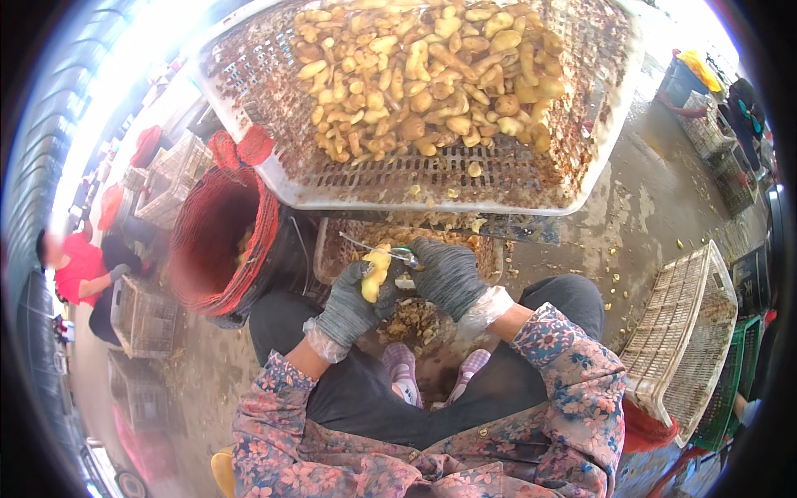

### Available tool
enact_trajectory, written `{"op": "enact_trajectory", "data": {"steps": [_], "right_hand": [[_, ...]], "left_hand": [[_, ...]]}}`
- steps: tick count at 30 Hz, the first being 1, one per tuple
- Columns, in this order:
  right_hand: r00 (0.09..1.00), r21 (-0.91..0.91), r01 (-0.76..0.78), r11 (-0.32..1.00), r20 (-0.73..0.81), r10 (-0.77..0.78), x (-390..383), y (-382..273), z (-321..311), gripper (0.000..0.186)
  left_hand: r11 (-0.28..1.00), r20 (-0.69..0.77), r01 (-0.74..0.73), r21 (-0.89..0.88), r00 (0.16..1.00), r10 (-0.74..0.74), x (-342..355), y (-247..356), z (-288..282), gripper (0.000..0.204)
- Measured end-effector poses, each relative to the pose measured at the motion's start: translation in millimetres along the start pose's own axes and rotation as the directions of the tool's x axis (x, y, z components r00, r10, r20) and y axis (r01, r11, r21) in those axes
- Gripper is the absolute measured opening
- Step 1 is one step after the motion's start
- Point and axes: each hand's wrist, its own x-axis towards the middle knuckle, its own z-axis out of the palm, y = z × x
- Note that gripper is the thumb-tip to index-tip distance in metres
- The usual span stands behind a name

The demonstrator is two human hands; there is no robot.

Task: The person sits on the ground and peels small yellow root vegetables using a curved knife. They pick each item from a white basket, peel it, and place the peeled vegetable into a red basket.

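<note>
Above my lap, my left hand (353, 305) in a grey knit glove is closed round a knobbly, pale yellow piece of ginger (375, 272). My right hand (449, 274), gloved alike, grips a small peeling tool (403, 254) with a thin metal part; its exact kind is hard to make out. The tool's end is close to the ginger's upper part; whether they touch I cannot tell. Just beyond both hands stands a wide, dirty white plastic tray (432, 205), bearing a heap of ginger pieces (423, 91), yellow to brown.
A bucket lined with a red net bag (264, 224) stands at my left knee. Scraps (419, 322) lie on the wet floor by my feet, and a lower crate (329, 259) sits under the tray. Tipped white crates (677, 332) are at right. A co-worker in red (83, 270) sits far left.
</note>
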Motion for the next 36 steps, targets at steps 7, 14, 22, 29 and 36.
{"op": "enact_trajectory", "data": {"steps": [7, 14, 22, 29, 36], "right_hand": [[0.997, -0.095, -0.078, 0.992, 0.011, 0.079, 13, 19, 12, 0.018], [0.916, 0.442, -0.389, 0.808, 0.09, 0.392, 27, 30, 10, 0.033], [0.913, 0.952, -0.218, 0.213, 0.122, 0.389, 9, -8, -21, 0.022], [0.885, 0.928, -0.294, 0.228, 0.175, 0.431, 31, 7, -20, 0.024], [0.909, 0.912, -0.332, 0.242, 0.24, 0.342, 25, 0, -19, 0.023]], "left_hand": [[0.88, -0.049, 0.075, -0.468, 0.993, -0.111, -11, 22, 4, 0.049], [0.962, -0.18, -0.256, 0.09, 0.946, 0.269, -21, 41, -8, 0.043], [0.815, -0.232, -0.193, 0.547, 0.9, 0.369, -9, 37, 0, 0.036], [0.794, -0.203, -0.197, 0.576, 0.906, 0.372, -7, 31, 0, 0.036], [0.389, -0.117, -0.136, 0.911, 0.82, 0.561, -5, 30, -6, 0.046]]}}
